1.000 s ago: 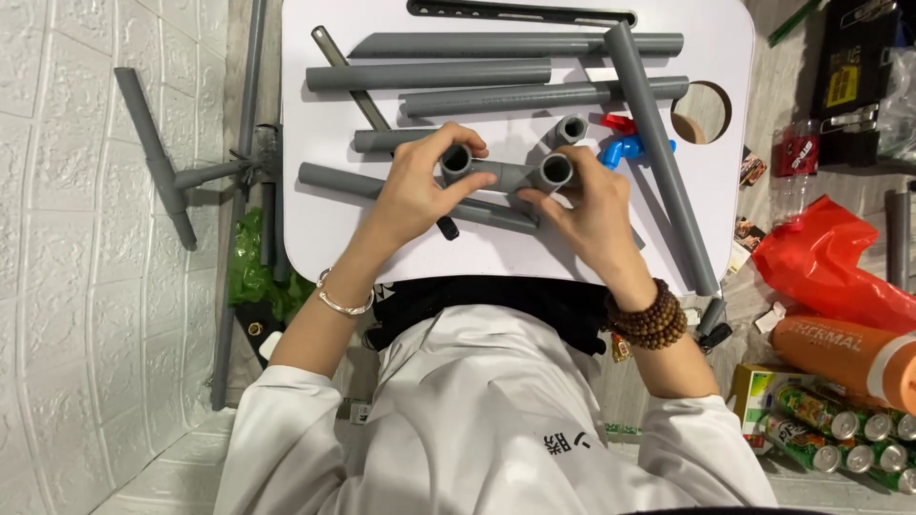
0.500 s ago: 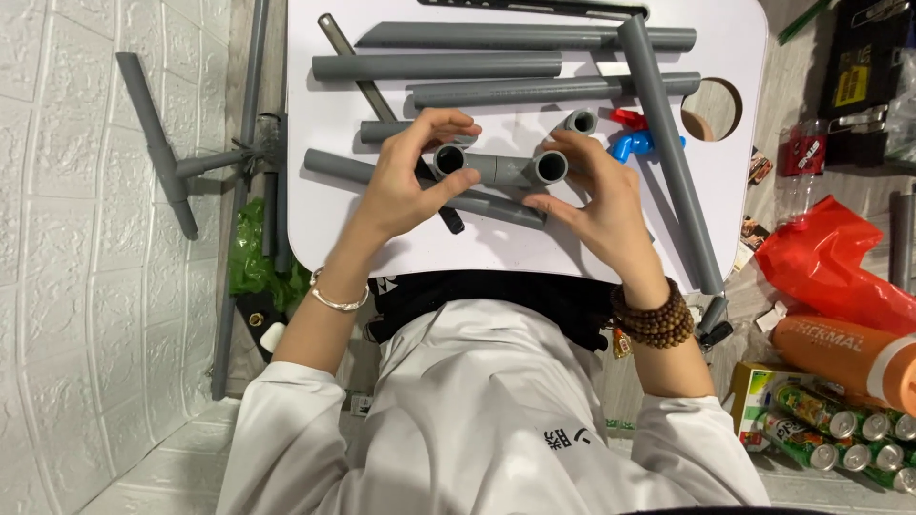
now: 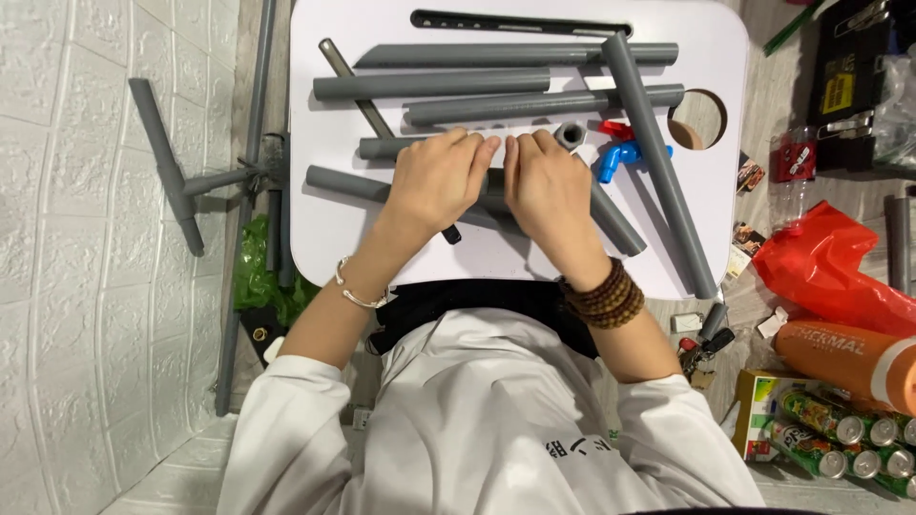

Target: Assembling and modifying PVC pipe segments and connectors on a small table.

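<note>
At the middle of the white table (image 3: pixel 324 238), we are pressing the left hand (image 3: pixel 434 181) and right hand (image 3: pixel 549 186), both closed, around a short grey pipe piece (image 3: pixel 494 189); it is looking stiff, light and smooth, so we are judging its ends the best hold.

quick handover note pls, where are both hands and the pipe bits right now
Left hand: palm down, closed over a grey pipe piece at the middle of the white table; its grip is hidden from above.
Right hand: same, pressed beside the left, fingertips near a grey fitting.
Long grey pipes lie loose across the table top; one slanted pipe crosses them at right. Blue valve sits beside the right hand.
Done: cannot tell whether any joint is made.
Left: the loose pipes lie unjoined.
</note>
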